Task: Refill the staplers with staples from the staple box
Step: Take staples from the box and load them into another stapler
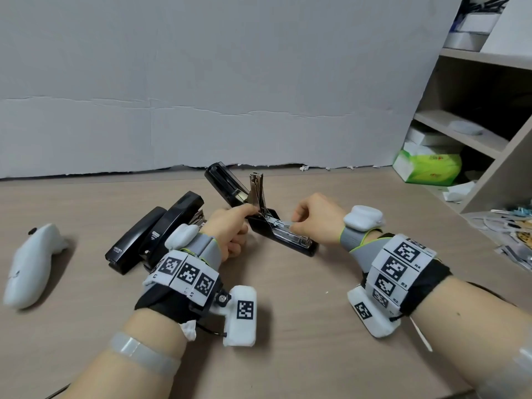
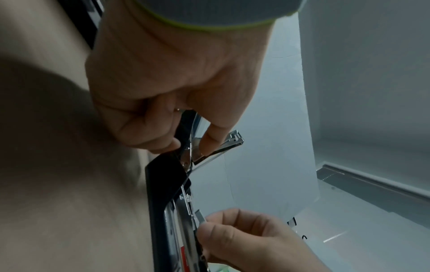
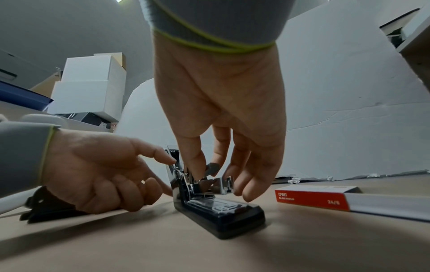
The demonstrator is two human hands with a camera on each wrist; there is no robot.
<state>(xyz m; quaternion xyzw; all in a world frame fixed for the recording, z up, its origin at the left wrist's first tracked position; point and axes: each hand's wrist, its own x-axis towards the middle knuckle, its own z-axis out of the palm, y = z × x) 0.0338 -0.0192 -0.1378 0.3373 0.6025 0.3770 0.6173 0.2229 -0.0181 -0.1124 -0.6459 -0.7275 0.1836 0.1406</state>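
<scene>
We had the open stapler (image 1: 283,237) on the desk (image 1: 288,326) between our hands, its black lid (image 1: 223,181) swung back and the metal arm (image 1: 257,191) standing up. Our left hand (image 1: 230,228) sat at the hinge end, fingers curled, with forefinger and thumb pinching the base of the metal arm. Our right hand (image 1: 313,218) hung over the magazine, thumb and forefinger closed on a strip of staples (image 1: 285,224) that lay right at the open channel; whether the strip was seated we could not tell. The two hands were close but apart. We counted three staplers: the open one, and two shut black ones (image 1: 155,231) lying side by side just left of our left wrist. One staple box (image 3: 325,198), red and white, lay on the desk to the right of the open stapler, near our right hand. One white controller (image 1: 31,263) lay far left.
</scene>
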